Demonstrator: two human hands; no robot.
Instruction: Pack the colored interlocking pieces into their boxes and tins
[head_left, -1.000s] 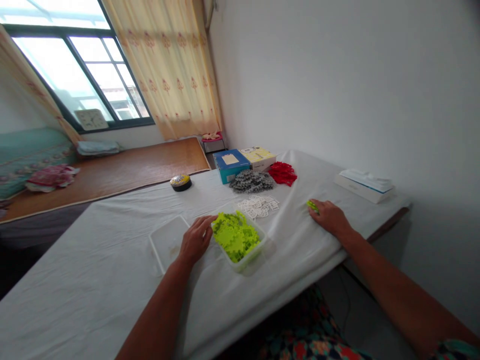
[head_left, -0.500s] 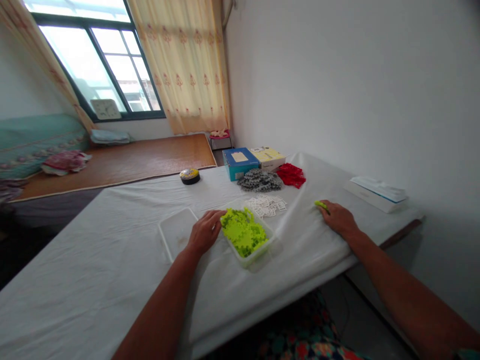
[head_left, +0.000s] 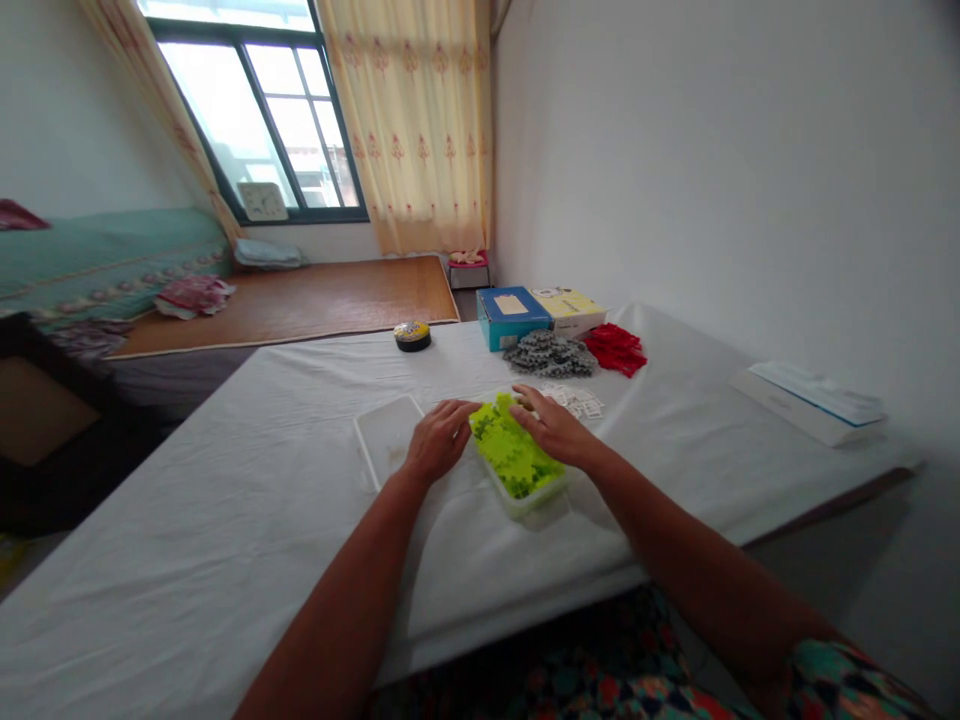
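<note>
A translucent plastic container [head_left: 536, 500] full of lime-green toothed plastic pieces [head_left: 510, 445] stands on the white-covered table. My left hand [head_left: 441, 440] rests at its left side, fingers stretched out and fingertips touching the pieces near the rim. Over the far right side of the container lies my right hand [head_left: 553, 425], its fingers apart on the pieces. No separate piece shows in it. Beneath my left hand's outer side is an empty translucent lid or tray [head_left: 382, 435]. Some white flat pieces [head_left: 577, 400] lie just beyond my right hand, which partly hides them.
Behind the container are a grey pile of pieces [head_left: 551, 355], a red pile [head_left: 616, 348], a blue box [head_left: 514, 315] and a yellow-and-white box [head_left: 568, 310]. A round black-and-yellow tin [head_left: 412, 336] stands further left. A white tissue-like box [head_left: 810, 400] sits by the wall.
My right hand has moved left from the bare tablecloth, where it held a green piece, to the container. My left hand stays at the container's side. The whole view has turned left.
</note>
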